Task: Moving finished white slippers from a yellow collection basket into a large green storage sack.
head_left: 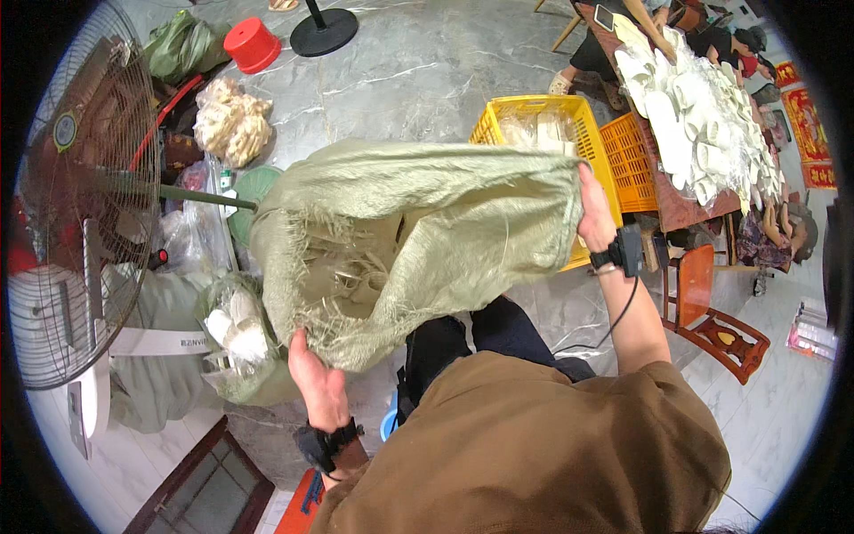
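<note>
A pale green woven sack (467, 254) is stretched sideways in front of me, its frayed mouth gaping toward me. Inside it, clear plastic and whitish pieces show, too jumbled to tell their kind. My left hand (322, 384) is closed on the ragged lower edge of the mouth. At the sack's other end, my right hand (598, 214) grips the corner, its fingers partly hidden behind the cloth. Both wrists carry black strapped devices, and a cable hangs from the right one.
A caged fan (80, 191) stands close on the left, near a bag of white pieces (235, 322). Beyond the sack is a yellow crate (583, 116). White pieces heap on a table (654, 147) where other people sit. A wooden chair (698, 289) stands at right.
</note>
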Available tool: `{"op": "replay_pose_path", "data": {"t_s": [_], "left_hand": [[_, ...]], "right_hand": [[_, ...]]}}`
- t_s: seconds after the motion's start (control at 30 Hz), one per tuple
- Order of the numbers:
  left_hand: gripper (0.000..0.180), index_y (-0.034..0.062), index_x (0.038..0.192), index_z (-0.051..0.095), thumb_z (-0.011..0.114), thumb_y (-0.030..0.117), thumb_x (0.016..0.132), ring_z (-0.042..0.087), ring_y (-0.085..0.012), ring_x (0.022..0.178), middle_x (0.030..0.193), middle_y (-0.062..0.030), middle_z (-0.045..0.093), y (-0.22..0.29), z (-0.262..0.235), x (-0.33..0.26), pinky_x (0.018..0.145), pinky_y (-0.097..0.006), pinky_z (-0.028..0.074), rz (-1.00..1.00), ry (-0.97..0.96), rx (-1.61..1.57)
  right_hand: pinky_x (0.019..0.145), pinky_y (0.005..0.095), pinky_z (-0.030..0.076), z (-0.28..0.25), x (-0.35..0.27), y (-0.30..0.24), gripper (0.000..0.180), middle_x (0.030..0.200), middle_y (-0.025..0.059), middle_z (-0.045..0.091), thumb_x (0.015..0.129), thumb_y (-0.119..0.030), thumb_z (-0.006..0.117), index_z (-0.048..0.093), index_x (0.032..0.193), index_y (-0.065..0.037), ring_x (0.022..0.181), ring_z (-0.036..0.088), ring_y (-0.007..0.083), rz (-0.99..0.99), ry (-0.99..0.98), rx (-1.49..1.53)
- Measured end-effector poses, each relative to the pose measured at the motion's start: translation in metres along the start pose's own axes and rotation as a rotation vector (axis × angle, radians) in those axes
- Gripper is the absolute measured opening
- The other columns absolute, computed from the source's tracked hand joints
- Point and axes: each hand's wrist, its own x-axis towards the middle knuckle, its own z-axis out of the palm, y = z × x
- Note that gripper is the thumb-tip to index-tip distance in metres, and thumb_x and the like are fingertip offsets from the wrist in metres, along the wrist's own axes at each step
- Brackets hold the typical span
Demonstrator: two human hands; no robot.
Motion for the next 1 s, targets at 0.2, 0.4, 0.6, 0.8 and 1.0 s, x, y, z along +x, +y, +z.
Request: {"op": "replay_pose_path", "data": {"t_s": [0.2, 0.4, 0.6, 0.8, 1.0], "left_hand": [[0.033, 0.0003, 0.122, 0.048, 0.047, 0.009, 0.09, 0.058, -0.0245, 0.103, 0.115, -0.0117, 0.058, -0.011, 0.056, -0.055, 0.088, -0.04, 0.048, -0.004, -0.38, 0.085], [0.033, -0.0002, 0.121, 0.05, 0.049, 0.004, 0.088, 0.055, -0.0164, 0.103, 0.114, -0.0062, 0.058, -0.025, 0.099, -0.069, 0.091, -0.032, 0.043, -0.176, -0.709, 0.188], [0.045, -0.0009, 0.13, 0.042, 0.048, 0.014, 0.088, 0.055, -0.0231, 0.109, 0.122, -0.0101, 0.054, -0.056, 0.125, -0.071, 0.096, -0.038, 0.043, -0.083, -0.656, 0.302], [0.035, 0.0031, 0.123, 0.049, 0.042, 0.025, 0.096, 0.057, -0.0231, 0.103, 0.116, -0.0096, 0.057, -0.062, 0.147, -0.056, 0.089, -0.039, 0.047, 0.054, -0.336, 0.264], [0.049, 0.0047, 0.133, 0.04, 0.04, 0.038, 0.098, 0.05, -0.0221, 0.114, 0.129, -0.0073, 0.049, -0.055, 0.153, -0.045, 0.094, -0.038, 0.043, 0.218, -0.107, 0.259]], "right_hand": [[0.09, 0.0419, 0.047, -0.099, 0.048, 0.022, 0.046, 0.122, 0.0147, 0.056, 0.1, -0.034, 0.031, 0.046, 0.126, 0.0, 0.105, 0.058, 0.0283, 0.086, 0.118, 0.09], [0.092, 0.039, 0.044, -0.122, 0.139, 0.02, 0.068, 0.124, 0.0231, 0.052, 0.088, -0.049, 0.047, 0.041, 0.13, 0.004, 0.109, 0.055, 0.0317, 0.145, 0.373, -0.894], [0.1, 0.044, 0.036, -0.014, 0.074, 0.032, 0.054, 0.119, 0.0213, 0.048, 0.069, -0.008, 0.06, 0.046, 0.121, -0.003, 0.114, 0.045, 0.0374, -1.185, 0.023, -1.489], [0.093, 0.0448, 0.037, 0.02, -0.015, 0.077, 0.045, 0.101, 0.0197, 0.059, 0.091, -0.042, 0.046, 0.059, 0.108, -0.003, 0.101, 0.053, 0.0335, -0.772, -1.112, -1.384], [0.079, 0.0461, 0.046, -0.033, -0.024, 0.095, 0.053, 0.089, 0.0208, 0.061, 0.093, -0.048, 0.041, 0.059, 0.093, 0.001, 0.09, 0.058, 0.0376, -0.265, -1.211, -1.329]]}}
